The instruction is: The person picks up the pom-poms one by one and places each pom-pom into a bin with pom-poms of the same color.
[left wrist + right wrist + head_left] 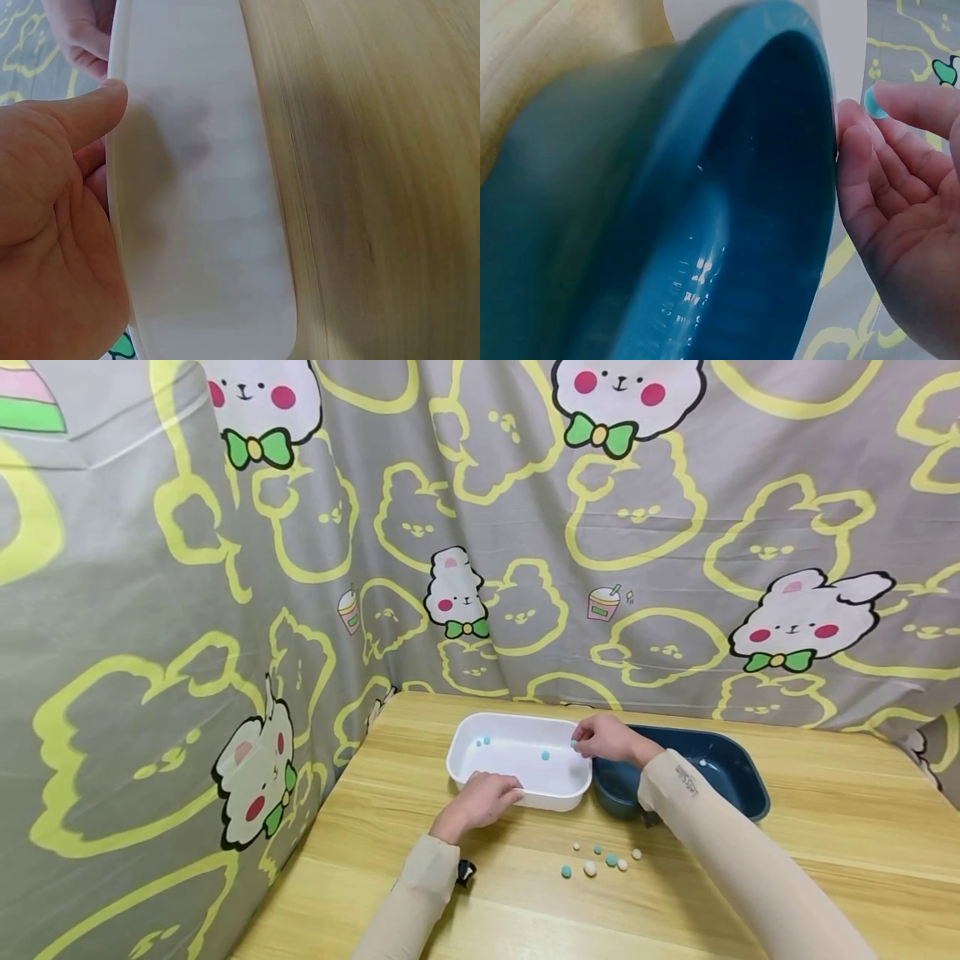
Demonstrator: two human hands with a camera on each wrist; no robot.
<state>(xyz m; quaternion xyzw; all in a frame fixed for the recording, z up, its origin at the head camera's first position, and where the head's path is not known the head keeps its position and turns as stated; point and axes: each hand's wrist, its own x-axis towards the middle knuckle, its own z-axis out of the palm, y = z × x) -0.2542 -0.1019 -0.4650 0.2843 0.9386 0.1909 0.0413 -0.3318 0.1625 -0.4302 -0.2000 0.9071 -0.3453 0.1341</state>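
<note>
My right hand (606, 739) is over the right end of the white plastic basin (555, 800), beside the dark blue basin (759, 789). It pinches a small light-blue ball (874, 103) between thumb and fingertip. At the white basin's near side, my left hand (483, 799) holds the rim, the thumb on the outside edge and the fingers over the inside; their shadow shows through the wall in the left wrist view. Inside the white basin lie several light-blue balls (545, 756). A white ball (702, 762) shows in the dark blue basin, whose near part is hidden behind my right forearm.
On the wooden table (510, 893), loose light-blue balls (566, 871) and white balls (590, 868) lie in front of the basins, between my forearms. A patterned grey curtain (525, 668) hangs behind the table and along its left side.
</note>
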